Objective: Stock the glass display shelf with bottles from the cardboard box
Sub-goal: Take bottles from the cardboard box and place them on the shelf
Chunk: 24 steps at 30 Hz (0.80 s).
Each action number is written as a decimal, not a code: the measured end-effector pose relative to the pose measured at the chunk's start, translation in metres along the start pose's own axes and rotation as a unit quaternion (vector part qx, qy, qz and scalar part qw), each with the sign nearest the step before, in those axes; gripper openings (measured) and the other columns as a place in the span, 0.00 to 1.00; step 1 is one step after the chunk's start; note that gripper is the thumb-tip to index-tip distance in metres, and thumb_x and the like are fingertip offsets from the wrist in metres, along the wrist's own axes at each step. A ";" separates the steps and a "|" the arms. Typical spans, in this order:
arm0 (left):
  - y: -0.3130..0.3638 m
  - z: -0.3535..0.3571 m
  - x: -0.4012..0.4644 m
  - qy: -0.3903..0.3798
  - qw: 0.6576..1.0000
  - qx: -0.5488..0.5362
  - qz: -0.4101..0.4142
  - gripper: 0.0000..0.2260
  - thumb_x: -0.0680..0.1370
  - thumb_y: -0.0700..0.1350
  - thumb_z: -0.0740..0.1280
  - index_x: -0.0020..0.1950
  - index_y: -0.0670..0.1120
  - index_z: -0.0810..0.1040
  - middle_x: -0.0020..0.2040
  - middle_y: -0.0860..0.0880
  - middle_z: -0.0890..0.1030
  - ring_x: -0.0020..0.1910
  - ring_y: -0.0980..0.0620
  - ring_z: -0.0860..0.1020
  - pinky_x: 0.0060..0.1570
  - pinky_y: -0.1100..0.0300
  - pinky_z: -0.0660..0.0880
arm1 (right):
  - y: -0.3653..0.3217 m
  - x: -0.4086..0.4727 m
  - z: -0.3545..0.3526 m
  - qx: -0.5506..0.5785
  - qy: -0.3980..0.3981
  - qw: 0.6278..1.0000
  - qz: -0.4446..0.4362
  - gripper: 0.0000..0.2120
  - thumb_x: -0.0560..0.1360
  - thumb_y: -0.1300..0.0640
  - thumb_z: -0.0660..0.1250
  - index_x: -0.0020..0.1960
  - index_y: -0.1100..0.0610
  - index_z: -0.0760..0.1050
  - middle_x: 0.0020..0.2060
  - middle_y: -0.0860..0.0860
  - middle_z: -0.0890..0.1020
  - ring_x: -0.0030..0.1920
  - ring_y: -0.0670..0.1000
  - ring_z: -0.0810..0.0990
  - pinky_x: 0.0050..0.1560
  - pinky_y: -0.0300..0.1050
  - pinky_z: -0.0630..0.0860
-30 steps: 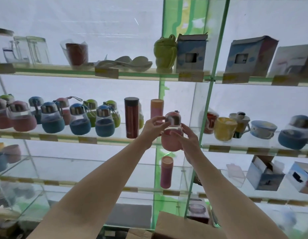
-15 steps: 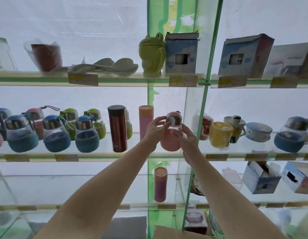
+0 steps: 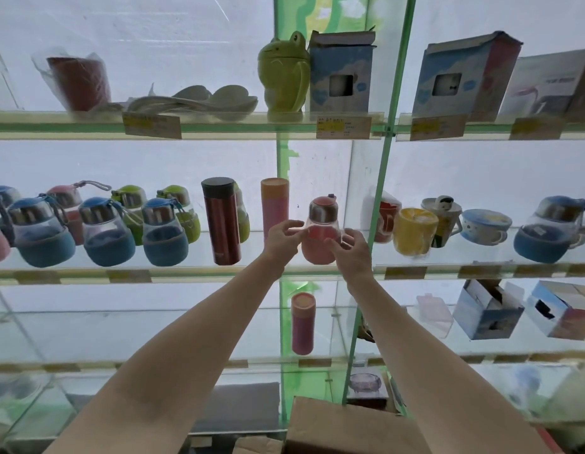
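Pink bottle (image 3: 319,244) sits on the middle glass shelf (image 3: 186,273), just right of the tall pink tumbler (image 3: 274,208) and at 9 o'clock from the green upright (image 3: 379,191). Head view: left hand (image 3: 283,239) and right hand (image 3: 353,253) flank it at 9 and 3 o'clock, curled fingertips on its body, probably steadying it and squaring it up. Cardboard box (image 3: 350,427) waits at 6 o'clock for the next pick.

Two hands (image 3: 283,235), three tall flasks (image 3: 221,221), one frog jar (image 3: 283,77), three blue-sleeved bottles (image 3: 104,232) in front, one cardboard box (image 3: 350,427).
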<state>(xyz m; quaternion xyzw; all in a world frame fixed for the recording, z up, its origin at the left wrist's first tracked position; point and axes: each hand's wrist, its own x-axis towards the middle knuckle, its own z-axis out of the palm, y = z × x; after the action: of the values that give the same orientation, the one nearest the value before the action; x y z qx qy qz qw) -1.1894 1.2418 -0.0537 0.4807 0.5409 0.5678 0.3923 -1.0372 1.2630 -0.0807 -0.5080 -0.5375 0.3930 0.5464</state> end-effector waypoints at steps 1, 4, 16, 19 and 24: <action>0.000 -0.001 -0.007 0.009 1.000 0.004 -0.003 0.12 0.79 0.41 0.70 0.62 0.40 0.78 0.49 0.44 0.81 0.45 0.49 0.79 0.46 0.56 0.76 | 0.002 -0.005 -0.002 0.002 0.011 1.000 0.001 0.25 0.75 0.57 0.74 0.69 0.59 0.72 0.61 0.54 0.81 0.57 0.50 0.79 0.59 0.44 0.77; 0.000 -0.004 -0.032 0.016 1.000 -0.001 -0.018 0.08 0.79 0.39 0.69 0.58 0.40 0.79 0.46 0.44 0.82 0.44 0.46 0.80 0.49 0.50 0.78 | 0.005 -0.021 -0.006 0.010 0.028 1.000 -0.001 0.18 0.75 0.58 0.73 0.63 0.57 0.75 0.56 0.51 0.82 0.53 0.48 0.80 0.52 0.37 0.75; -0.042 -0.013 -0.125 -0.017 0.994 0.086 -0.072 0.07 0.80 0.41 0.68 0.56 0.39 0.79 0.47 0.41 0.82 0.40 0.47 0.80 0.46 0.51 0.76 | 0.039 -0.110 -0.022 0.053 -0.007 0.997 0.060 0.13 0.75 0.57 0.74 0.58 0.56 0.77 0.50 0.53 0.83 0.54 0.56 0.83 0.60 0.58 0.79; -0.071 -0.011 -0.152 -0.032 0.990 0.088 -0.103 0.08 0.80 0.41 0.68 0.57 0.39 0.79 0.46 0.40 0.83 0.38 0.48 0.81 0.41 0.55 0.77 | 0.059 -0.142 -0.035 0.017 -0.009 0.995 0.097 0.13 0.76 0.57 0.73 0.59 0.58 0.78 0.52 0.55 0.84 0.54 0.56 0.83 0.60 0.58 0.79; -0.139 0.002 -0.196 -0.048 0.984 0.076 -0.154 0.05 0.80 0.41 0.67 0.53 0.41 0.79 0.46 0.41 0.83 0.37 0.47 0.80 0.42 0.53 0.76 | 0.119 -0.206 -0.059 -0.051 -0.024 0.985 0.166 0.11 0.77 0.55 0.72 0.58 0.58 0.78 0.51 0.53 0.84 0.54 0.54 0.82 0.61 0.56 0.79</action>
<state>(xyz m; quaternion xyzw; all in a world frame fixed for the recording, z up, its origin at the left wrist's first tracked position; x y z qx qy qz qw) -1.1527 1.0680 -0.2156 0.4468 0.6303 0.4346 0.4629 -0.9884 1.0746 -0.2302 -0.6075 -0.4782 0.4623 0.4343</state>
